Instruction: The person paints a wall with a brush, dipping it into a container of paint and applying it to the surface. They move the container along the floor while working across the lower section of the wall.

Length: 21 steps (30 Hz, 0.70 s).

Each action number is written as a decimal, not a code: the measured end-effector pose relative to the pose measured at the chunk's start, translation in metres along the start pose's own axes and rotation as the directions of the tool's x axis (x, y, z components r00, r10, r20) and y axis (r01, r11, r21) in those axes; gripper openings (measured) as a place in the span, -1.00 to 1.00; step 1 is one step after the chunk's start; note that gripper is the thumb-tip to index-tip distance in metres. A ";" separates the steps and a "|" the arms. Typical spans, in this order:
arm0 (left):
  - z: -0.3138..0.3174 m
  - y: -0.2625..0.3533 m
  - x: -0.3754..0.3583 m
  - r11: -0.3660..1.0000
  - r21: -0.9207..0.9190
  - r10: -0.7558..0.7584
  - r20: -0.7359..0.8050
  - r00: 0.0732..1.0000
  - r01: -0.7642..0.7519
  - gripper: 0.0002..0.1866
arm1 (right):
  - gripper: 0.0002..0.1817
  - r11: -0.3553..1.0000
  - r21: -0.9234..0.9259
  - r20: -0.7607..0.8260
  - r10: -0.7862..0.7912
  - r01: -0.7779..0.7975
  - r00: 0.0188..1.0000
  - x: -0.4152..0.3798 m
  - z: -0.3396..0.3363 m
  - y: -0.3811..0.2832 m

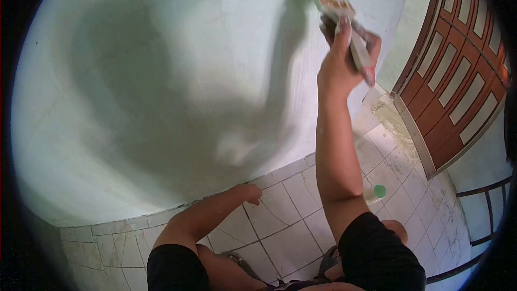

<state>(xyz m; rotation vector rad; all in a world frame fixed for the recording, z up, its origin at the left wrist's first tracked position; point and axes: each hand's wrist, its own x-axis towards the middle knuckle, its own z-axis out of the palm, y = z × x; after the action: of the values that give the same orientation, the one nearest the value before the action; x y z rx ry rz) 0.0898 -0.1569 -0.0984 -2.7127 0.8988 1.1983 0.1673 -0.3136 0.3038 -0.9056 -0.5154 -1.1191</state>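
We raise our right hand (344, 54) toward one o'clock, arm straight, fingers clenched; our left hand (249, 193) hangs low near six o'clock, fingers loosely curled.

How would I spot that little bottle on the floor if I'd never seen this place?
Start at the brown panelled door on the right and drop to the pale tiled floor before it. The bottle stands just right of the raised right arm's elbow. Its round green cap is the only green spot on the tiles.
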 end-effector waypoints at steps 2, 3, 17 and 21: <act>0.011 -0.005 0.003 0.999 -0.038 0.002 -0.062 0.998 -0.005 -0.60 | -0.75 0.989 -0.144 0.043 -0.035 0.041 0.998 0.002 0.001 0.008; 0.016 -0.005 0.004 0.997 -0.074 -0.002 -0.133 0.991 -0.007 -0.67 | -0.75 0.957 -0.274 0.096 -0.070 0.094 0.993 0.002 0.000 0.010; -0.006 0.021 -0.009 0.998 -0.049 -0.047 -0.009 0.999 0.046 -0.65 | -0.79 0.752 -0.573 0.170 0.499 -0.326 0.850 -0.056 -0.083 0.015; 0.000 0.015 0.011 1.000 -0.015 -0.005 0.007 1.000 0.005 -0.59 | -0.82 0.739 -0.648 0.197 0.399 -0.186 0.896 0.016 -0.021 0.012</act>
<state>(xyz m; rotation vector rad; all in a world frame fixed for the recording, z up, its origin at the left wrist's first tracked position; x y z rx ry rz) 0.0881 -0.1746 -0.1030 -2.7191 0.8848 1.2182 0.1828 -0.3377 0.2998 -1.7133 -0.2408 -0.8409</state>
